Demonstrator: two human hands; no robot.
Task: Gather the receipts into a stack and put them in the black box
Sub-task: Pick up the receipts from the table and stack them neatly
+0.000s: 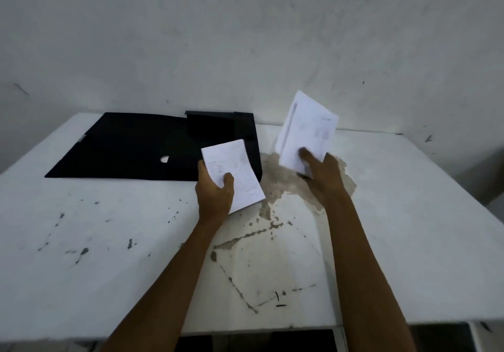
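At the far left of the white table [95, 242] lies the black box [152, 147]. It is open: its lid is spread flat on the table toward the left, with a small pale hole in it, and the deeper part of the box stands at the right end, near the wall [245, 38].

Just right of the box, the left hand [215, 191] holds one bundle of receipts [234, 171]. The thumb lies on top of the paper and the other fingers are under it, so the grip is narrow and closed on the sheets. This bundle is lifted above the table and its upper corner overlaps the right edge of the box.

Further right, the right hand [321, 177] holds a second bundle of receipts [305, 131], tilted almost upright, with the thumb pressed on its front face. It hangs over a worn, stained patch [275, 188] of the table surface. The two bundles are near each other but apart.
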